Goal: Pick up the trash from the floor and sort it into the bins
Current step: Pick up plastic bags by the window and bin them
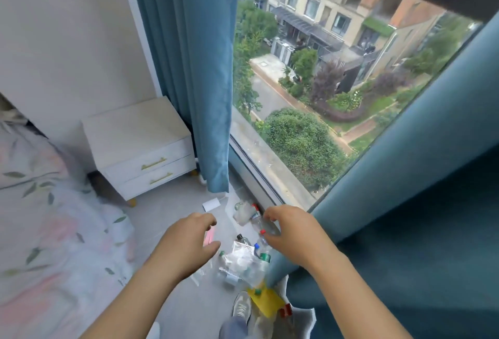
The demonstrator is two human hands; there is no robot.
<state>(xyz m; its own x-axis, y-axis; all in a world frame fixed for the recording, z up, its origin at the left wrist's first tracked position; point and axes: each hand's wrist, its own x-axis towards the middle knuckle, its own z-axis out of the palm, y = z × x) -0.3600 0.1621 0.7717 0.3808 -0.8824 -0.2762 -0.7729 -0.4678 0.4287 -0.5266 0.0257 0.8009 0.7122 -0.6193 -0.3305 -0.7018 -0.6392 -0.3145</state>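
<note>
**Both hands out over litter by the window**

Landmark = window frame (259, 176), bottom rail.

- L hand (189, 241): in the air, out into the room from the frame. Fingers loosely curled, thumb spread, nothing in it.
- R hand (290, 232): closer to the frame, fingers and thumb hooked like a claw. A clear red-cap bottle (263, 226) shows in the gap. Can't tell if it's gripped or just lying on the floor under the hand.
- Trash at the foot of the frame: a crumpled clear bottle (244, 214).
- A bit further off the frame: a white card (211, 204) flat on the floor. Further into the room again, a pink slip (209, 237), seen just past the L fingers.
- Main heap of clear bags & bottles (240, 260): follows the frame line toward the person, incl. a black-cap bottle (241, 238) and a green-label bottle (265, 257).
- Nearest the person on that line: a yellow sheet (266, 302) and a red can (285, 311), both beside a grey shoe (241, 307).
- Blue curtain (205, 95) hangs at the frame's far end, w/ a white nightstand (137, 133) beyond it.
- Floral bedding (40, 217) lies furthest from the frame.
</note>
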